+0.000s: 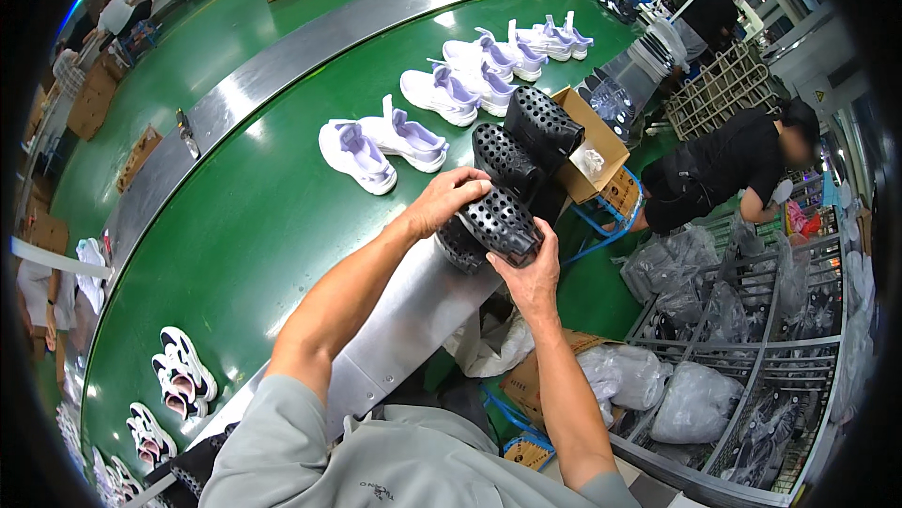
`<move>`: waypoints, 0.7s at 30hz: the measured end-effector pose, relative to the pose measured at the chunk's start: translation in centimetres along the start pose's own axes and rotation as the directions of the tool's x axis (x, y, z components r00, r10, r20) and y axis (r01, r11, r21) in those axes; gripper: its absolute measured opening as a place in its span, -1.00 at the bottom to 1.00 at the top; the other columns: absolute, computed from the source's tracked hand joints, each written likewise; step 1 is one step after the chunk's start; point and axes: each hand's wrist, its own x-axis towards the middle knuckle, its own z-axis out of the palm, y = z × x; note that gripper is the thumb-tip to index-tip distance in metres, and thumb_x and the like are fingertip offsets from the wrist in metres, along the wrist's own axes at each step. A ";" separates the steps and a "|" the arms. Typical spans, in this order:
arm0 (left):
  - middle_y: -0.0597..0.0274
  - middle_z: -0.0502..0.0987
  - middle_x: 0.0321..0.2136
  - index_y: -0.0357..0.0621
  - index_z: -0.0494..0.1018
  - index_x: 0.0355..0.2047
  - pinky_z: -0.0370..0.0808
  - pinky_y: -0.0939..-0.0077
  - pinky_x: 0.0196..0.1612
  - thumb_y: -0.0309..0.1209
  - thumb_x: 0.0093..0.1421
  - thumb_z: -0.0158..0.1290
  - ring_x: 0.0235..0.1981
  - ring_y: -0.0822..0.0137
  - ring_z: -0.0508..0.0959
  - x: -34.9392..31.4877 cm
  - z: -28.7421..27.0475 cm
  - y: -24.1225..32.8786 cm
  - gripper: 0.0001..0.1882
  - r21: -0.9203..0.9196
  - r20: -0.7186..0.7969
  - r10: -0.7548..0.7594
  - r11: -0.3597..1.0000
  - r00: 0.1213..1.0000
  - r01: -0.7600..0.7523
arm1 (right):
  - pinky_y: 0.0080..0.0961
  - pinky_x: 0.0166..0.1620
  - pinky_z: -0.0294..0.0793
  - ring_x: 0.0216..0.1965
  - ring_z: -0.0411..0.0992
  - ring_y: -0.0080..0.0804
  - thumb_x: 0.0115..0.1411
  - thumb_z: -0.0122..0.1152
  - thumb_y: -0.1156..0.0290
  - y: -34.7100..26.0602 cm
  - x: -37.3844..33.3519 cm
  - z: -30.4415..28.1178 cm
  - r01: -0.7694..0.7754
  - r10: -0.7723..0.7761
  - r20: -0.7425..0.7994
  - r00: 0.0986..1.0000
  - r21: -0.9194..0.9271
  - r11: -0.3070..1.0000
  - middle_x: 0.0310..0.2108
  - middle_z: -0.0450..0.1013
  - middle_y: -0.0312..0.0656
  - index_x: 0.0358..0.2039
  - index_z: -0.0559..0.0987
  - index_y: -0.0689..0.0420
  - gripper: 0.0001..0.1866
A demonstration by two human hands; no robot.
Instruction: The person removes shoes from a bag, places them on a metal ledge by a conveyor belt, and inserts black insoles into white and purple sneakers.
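Observation:
Both my hands are closed on a black perforated clog, a glossy shoe-shaped piece dotted with round holes. My left hand grips its far left end, thumb on top. At its near right end my right hand wraps the side, and the fingers underneath are partly hidden. Another perforated black piece shows partly below it, on the metal ledge. Just beyond stand two more such pieces, a smaller one and a taller one. White sneakers with lilac linings sit in pairs on the green conveyor belt.
An open cardboard box with clear plastic inside stands right of the black pieces, by a blue-framed stool. Wire racks with plastic-wrapped bundles fill the lower right. A person in black bends over them. Black-and-white sneakers lie at left.

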 end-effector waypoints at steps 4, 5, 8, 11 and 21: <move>0.19 0.57 -0.22 -0.24 0.53 -0.09 0.40 0.46 0.01 -0.05 0.33 -0.06 -0.15 0.39 0.49 1.6 0.4 -2.9 -0.53 -0.012 -0.182 0.034 0.999 0.983 -0.037 | -0.17 0.19 0.36 0.11 0.35 0.04 -0.17 0.62 0.33 -0.8 1.3 1.5 -0.040 0.040 0.000 0.999 -0.128 0.991 0.11 0.32 0.09 0.21 0.27 0.22 -0.04; 0.20 0.56 -0.24 -0.25 0.53 -0.11 0.40 0.45 -0.02 -0.05 0.35 -0.07 -0.17 0.40 0.48 1.8 0.2 -3.2 -0.53 -0.025 -0.229 0.018 0.999 0.973 -0.024 | -0.17 0.19 0.36 0.11 0.35 0.04 -0.17 0.62 0.33 -0.5 1.3 1.8 -0.045 0.046 0.004 0.999 -0.132 0.990 0.11 0.32 0.09 0.21 0.27 0.22 -0.04; 0.17 0.55 -0.27 -0.27 0.52 -0.15 0.39 0.42 -0.04 0.05 0.35 -0.09 -0.20 0.35 0.48 2.8 -0.4 -4.5 -0.46 0.027 -0.198 -0.009 1.000 0.980 0.014 | -0.21 0.17 0.37 0.09 0.38 0.02 -0.16 0.62 0.29 0.6 1.6 2.7 -0.041 0.039 -0.014 0.999 -0.207 0.977 0.08 0.37 0.10 0.22 0.27 0.22 -0.04; 0.06 0.57 -0.23 -0.27 0.52 -0.10 0.40 0.35 0.01 0.15 0.34 -0.12 -0.14 0.22 0.51 3.6 -0.4 -5.5 -0.36 0.115 -0.206 -0.028 0.992 0.978 0.053 | -0.20 0.19 0.35 0.12 0.36 0.04 -0.15 0.62 0.31 1.9 1.6 3.8 -0.083 0.076 -0.035 0.996 -0.244 0.966 0.10 0.34 0.11 0.23 0.25 0.22 -0.03; -0.15 0.54 0.01 -0.23 0.43 0.14 0.34 0.20 0.20 0.25 0.33 -0.21 0.11 -0.05 0.48 3.7 0.6 -6.7 -0.22 0.138 -0.285 -0.073 0.983 0.956 0.117 | -0.15 0.29 0.24 0.24 0.22 0.07 -0.20 0.61 0.42 1.9 0.6 3.1 -0.108 0.100 -0.049 0.994 -0.218 0.970 0.28 0.16 0.13 0.37 0.07 0.19 0.16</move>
